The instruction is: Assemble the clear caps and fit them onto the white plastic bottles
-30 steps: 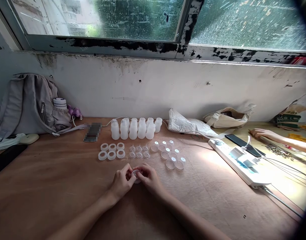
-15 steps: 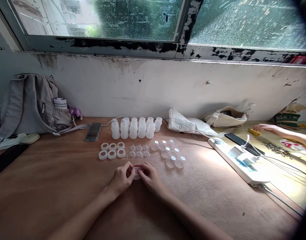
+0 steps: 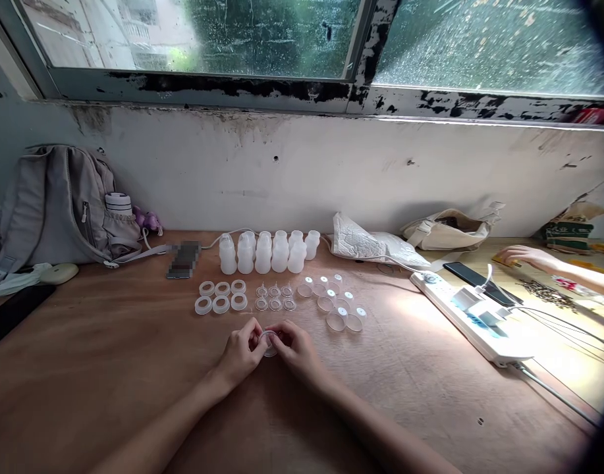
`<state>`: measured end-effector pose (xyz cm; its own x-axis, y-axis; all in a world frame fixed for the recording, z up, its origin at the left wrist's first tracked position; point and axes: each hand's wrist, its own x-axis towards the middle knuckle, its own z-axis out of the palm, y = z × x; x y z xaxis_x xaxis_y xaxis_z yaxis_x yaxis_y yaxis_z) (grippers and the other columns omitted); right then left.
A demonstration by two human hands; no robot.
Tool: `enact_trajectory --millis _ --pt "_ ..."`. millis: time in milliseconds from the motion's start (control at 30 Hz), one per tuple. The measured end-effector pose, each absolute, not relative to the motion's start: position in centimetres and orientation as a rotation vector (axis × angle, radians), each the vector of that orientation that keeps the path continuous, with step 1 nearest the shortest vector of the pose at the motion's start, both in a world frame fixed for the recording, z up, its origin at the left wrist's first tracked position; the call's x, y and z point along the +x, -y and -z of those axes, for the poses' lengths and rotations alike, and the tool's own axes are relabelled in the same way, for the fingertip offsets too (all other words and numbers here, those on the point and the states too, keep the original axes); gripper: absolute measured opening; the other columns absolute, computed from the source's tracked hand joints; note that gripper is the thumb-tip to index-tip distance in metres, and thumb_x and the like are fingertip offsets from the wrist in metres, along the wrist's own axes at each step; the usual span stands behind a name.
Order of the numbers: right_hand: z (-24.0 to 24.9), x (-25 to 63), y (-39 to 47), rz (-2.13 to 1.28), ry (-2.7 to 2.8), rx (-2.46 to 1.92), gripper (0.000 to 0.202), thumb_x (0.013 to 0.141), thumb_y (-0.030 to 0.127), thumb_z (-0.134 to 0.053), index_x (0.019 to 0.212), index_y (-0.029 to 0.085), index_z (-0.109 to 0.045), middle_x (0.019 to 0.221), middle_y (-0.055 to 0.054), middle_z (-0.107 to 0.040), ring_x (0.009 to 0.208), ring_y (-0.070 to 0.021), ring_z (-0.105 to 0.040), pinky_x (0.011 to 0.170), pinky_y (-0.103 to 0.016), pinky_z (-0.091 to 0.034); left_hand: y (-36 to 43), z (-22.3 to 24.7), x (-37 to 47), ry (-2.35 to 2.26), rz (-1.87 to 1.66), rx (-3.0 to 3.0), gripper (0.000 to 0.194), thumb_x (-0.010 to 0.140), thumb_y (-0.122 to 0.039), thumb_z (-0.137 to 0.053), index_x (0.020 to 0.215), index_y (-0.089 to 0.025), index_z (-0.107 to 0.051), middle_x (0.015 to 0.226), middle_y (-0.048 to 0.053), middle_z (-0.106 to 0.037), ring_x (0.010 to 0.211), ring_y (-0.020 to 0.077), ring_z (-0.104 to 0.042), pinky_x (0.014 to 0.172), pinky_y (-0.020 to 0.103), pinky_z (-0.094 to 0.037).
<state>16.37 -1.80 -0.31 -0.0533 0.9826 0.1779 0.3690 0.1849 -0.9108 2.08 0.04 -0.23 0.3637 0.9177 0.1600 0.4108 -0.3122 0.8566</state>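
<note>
My left hand [image 3: 238, 355] and right hand [image 3: 296, 352] pinch a small clear ring [image 3: 271, 353] between their fingertips, though I can't tell whether it touches the table [image 3: 134, 368]. Just beyond lie white rings [image 3: 221, 305] at left, clear teats [image 3: 275, 305] midway and clear caps [image 3: 336, 321] at right; behind them stand frosted bottles [image 3: 263, 255], near the wall [image 3: 207, 171].

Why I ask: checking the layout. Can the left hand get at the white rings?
Probably yes: the white rings lie beyond the left hand, nothing visible between, though it holds a clear ring.
</note>
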Motion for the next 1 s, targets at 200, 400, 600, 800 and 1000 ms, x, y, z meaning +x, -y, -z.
enact_trajectory --millis 200,400,600,800,1000 --pt "0.1 16.23 1.92 -0.808 1.613 -1.33 0.012 0.074 0.021 -0.052 0.079 0.017 -0.062 0.07 -0.003 -0.059 0.06 -0.0128 -0.051 0.056 -0.024 -0.043 0.04 0.27 2.16 -1.194 -0.865 1.872 0.015 0.075 -0.03 -0.045 0.065 -0.02 -0.04 0.048 -0.006 -0.043 0.042 0.0086 -0.042 0.044 0.019 -0.031" --pt "0.15 16.31 1.75 -0.9 1.543 -1.348 0.011 0.074 0.023 -0.051 0.078 0.017 -0.06 0.067 -0.002 -0.06 0.056 -0.0119 -0.052 0.052 -0.022 -0.043 0.16 -0.17 2.24 -1.211 -0.877 1.859 0.011 0.078 -0.031 -0.043 0.076 -0.02 -0.045 0.051 -0.005 -0.051 0.044 0.0105 -0.048 0.046 0.02 -0.034" --pt "0.22 16.26 1.79 -0.904 1.583 -1.358 0.009 0.073 0.02 -0.052 0.072 0.017 -0.059 0.062 0.0 -0.057 0.053 -0.0113 -0.049 0.049 -0.022 -0.041 0.22 0.2 2.14 -1.237 -0.884 1.981 0.006 0.077 -0.026 -0.043 0.075 -0.02 -0.045 0.052 -0.005 -0.05 0.047 0.0109 -0.049 0.049 0.02 -0.034" --pt "0.18 16.18 1.94 -0.852 1.626 -1.323 0.009 0.073 0.017 -0.051 0.076 0.017 -0.059 0.067 -0.001 -0.058 0.057 -0.0117 -0.051 0.054 -0.022 -0.042 0.1 0.33 1.97 -1.241 -0.881 1.981 0.002 0.073 -0.022 -0.045 0.074 -0.021 -0.044 0.054 -0.005 -0.052 0.048 0.0109 -0.049 0.05 0.02 -0.034" --pt "0.16 16.16 2.13 -0.828 1.637 -1.308 0.007 0.071 0.013 -0.051 0.075 0.016 -0.056 0.068 -0.001 -0.059 0.059 -0.0114 -0.051 0.055 -0.022 -0.041 0.04 0.43 1.93 -1.264 -0.872 2.013 0.007 0.072 -0.023 -0.047 0.075 -0.021 -0.041 0.054 -0.006 -0.048 0.048 0.0102 -0.046 0.05 0.02 -0.033"
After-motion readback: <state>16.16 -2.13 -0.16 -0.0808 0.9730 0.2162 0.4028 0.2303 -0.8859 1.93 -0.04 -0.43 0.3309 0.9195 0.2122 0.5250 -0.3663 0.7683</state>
